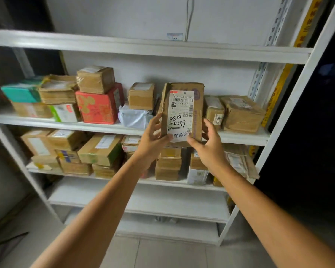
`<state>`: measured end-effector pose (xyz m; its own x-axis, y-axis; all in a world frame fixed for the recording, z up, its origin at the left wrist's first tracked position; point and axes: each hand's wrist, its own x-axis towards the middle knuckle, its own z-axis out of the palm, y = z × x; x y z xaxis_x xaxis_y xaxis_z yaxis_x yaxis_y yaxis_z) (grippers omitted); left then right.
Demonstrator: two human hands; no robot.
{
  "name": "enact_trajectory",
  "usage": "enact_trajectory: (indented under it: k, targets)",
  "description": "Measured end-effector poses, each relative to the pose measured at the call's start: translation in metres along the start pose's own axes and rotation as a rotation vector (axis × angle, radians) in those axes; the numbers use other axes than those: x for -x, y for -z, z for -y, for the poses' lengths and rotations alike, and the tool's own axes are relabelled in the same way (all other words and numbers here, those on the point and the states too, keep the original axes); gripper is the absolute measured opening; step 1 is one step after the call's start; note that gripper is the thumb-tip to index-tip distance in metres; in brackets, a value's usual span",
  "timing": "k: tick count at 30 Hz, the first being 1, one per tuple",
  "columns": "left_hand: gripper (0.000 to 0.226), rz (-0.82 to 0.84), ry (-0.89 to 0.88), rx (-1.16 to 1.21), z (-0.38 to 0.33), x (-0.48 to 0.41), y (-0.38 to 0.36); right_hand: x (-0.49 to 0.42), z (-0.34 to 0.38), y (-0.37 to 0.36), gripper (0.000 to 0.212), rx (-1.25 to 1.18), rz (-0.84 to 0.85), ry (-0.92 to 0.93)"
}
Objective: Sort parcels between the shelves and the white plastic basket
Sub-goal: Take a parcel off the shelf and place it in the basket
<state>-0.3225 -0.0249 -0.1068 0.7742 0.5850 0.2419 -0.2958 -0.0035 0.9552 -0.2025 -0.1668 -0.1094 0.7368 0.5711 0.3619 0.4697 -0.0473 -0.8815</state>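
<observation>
A tall brown cardboard parcel with a white shipping label and handwritten numbers stands upright in front of the middle shelf. My left hand grips its lower left edge, thumb on the front. My right hand holds its lower right corner, thumb across the label's bottom. The white plastic basket is not in view.
Red patterned box, teal box, white poly bag and several brown boxes crowd the middle shelf. More brown parcels fill the shelf below. The top shelf and the two lowest shelves hold nothing visible. Dark gap at right.
</observation>
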Motion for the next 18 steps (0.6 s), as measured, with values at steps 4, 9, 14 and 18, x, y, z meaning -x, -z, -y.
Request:
enact_trajectory:
  k: [4, 9, 14, 18]
  targets:
    - [0.072, -0.121, -0.076, -0.045, -0.021, 0.042, 0.055, 0.009, 0.024, -0.059, 0.08, -0.073, 0.121, 0.066]
    - [0.077, -0.314, -0.103, -0.218, -0.042, 0.088, 0.126, 0.02, 0.049, -0.136, 0.082, -0.179, 0.334, 0.112]
    - [0.085, -0.518, -0.063, -0.277, -0.054, 0.135, 0.184, 0.03, 0.07, -0.215, 0.081, -0.277, 0.594, 0.15]
    - [0.083, -0.687, -0.079, -0.284, -0.056, 0.167, 0.208, 0.036, 0.076, -0.269, 0.079, -0.341, 0.772, 0.201]
